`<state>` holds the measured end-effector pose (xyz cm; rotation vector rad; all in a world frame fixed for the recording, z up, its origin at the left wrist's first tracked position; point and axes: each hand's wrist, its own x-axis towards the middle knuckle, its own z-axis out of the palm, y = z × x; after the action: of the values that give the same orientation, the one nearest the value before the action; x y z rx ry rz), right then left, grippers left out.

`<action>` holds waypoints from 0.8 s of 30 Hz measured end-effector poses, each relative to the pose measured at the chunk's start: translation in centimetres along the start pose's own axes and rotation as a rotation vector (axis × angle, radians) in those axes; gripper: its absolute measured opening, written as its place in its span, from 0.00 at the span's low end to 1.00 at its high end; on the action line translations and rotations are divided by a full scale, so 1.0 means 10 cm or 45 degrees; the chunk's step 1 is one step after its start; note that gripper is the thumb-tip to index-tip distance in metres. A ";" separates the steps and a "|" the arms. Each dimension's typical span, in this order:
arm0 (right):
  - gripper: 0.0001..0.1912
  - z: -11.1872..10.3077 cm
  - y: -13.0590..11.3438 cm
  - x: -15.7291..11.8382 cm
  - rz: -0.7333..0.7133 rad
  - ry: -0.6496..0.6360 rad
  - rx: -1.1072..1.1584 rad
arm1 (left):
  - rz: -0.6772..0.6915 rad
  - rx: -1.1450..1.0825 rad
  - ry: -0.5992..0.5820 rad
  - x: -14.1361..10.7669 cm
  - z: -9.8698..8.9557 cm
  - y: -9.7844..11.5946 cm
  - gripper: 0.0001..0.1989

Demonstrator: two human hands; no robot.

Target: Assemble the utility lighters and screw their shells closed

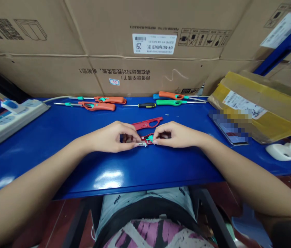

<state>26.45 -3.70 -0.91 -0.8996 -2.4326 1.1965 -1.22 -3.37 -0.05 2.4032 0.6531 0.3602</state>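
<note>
My left hand [116, 137] pinches a small whitish part [142, 143] between thumb and fingers. From the other side, my right hand [172, 135] has its thumb and fingers closed on a small green piece [149, 138]. Both parts are at a red lighter half [151, 134] between my hands, mostly covered by fingers. Just behind them, a second red shell half [149, 123] with a loop handle lies on the blue table [135, 172], its left end hidden behind my left hand.
Behind lie orange lighters [101, 106], a black and yellow screwdriver [146, 105] and a green lighter [169, 102]. A power strip [8, 120] is at left; a phone [229, 129], taped box [261, 106] and white object [281, 152] are at right. Large cartons [114, 44] stand behind.
</note>
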 end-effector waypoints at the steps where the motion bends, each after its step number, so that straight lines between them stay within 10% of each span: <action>1: 0.08 -0.01 0.00 -0.01 0.009 -0.011 0.003 | -0.011 0.011 0.006 0.01 0.01 0.00 0.11; 24: 0.12 -0.12 0.02 -0.04 0.004 -0.101 -0.091 | 0.002 0.079 0.260 0.09 0.21 0.04 0.10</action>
<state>27.44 -3.19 -0.30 -0.8920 -2.5526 1.1739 0.50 -4.19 -1.32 2.4458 0.7628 0.6004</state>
